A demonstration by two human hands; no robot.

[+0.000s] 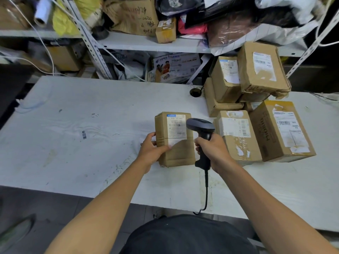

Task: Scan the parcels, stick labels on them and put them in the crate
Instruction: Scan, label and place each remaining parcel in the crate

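A brown cardboard parcel (176, 142) with a white shipping label lies on the white table (73, 134) near the middle. My left hand (151, 148) grips its left side, thumb on top. In my right hand (212, 150) I hold the handle of a black barcode scanner (200, 126), whose head hangs just over the parcel's right edge beside the label. The scanner's cable runs down over the table's front edge. No crate is in view.
Several labelled cardboard parcels (256, 107) are piled on the table at the right. Behind the table, metal shelves (146, 43) hold boxes, bags and envelopes. A round cable hole (195, 92) sits near the table's back edge. Small printed labels (84, 134) lie to the left.
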